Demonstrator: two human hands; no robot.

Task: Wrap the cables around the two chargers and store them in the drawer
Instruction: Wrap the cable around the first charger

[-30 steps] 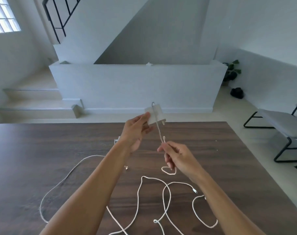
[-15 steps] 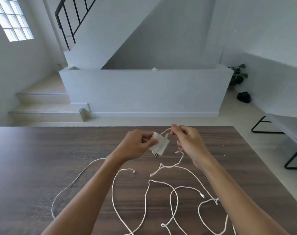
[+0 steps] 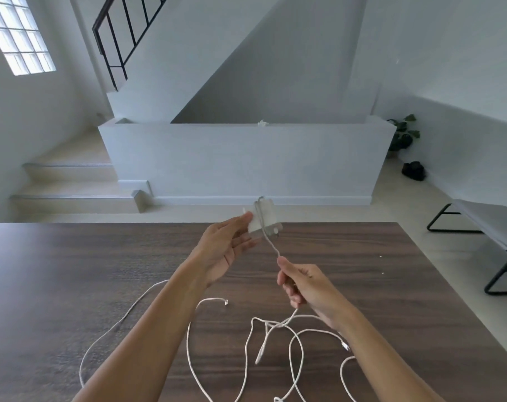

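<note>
My left hand (image 3: 227,248) holds a white square charger (image 3: 265,220) up above the far part of the dark wooden table (image 3: 72,271). A white cable (image 3: 271,245) runs over the charger's top edge and down its face, stretched taut to my right hand (image 3: 300,285), which pinches it lower and nearer to me. Below that hand the cable falls into loose loops (image 3: 275,343) on the table. A second white cable (image 3: 124,317) curves across the table on the left, partly hidden behind my left forearm. No second charger and no drawer can be seen.
The table's far edge lies just beneath the charger. Beyond it are a low white wall (image 3: 246,161), steps (image 3: 72,184) on the left and a staircase with a black railing. A grey bench (image 3: 490,224) with black legs stands on the right. A potted plant (image 3: 404,134) sits in the far corner.
My left hand raised the charger and turned it. My right hand dropped from beside the charger to lower and nearer, pulling the cable taut over the charger's top.
</note>
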